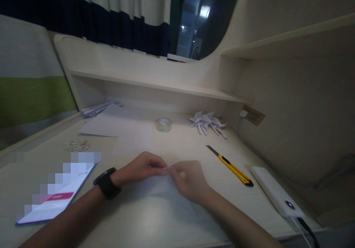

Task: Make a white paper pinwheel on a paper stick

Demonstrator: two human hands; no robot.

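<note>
My left hand (142,168) and my right hand (191,179) meet over the middle of the desk, thumbs and fingers pinched together almost tip to tip. Between them they hold a thin white sheet of paper (159,187), pale against the desk and partly hidden by my fingers. Right of my right hand lies a yellow utility knife (233,169) with its blade out, pointing to the back left. A roll of clear tape (164,124) sits beyond my hands. Folded paper pinwheels (205,121) are piled at the back right.
White sheets (107,122) and rolled paper sticks (97,109) lie at the back left, near a scatter of small pale pieces (77,145). A lit tablet-like screen (61,194) is at left. A white power strip (277,190) with cables borders the right side, below a wall socket (253,115).
</note>
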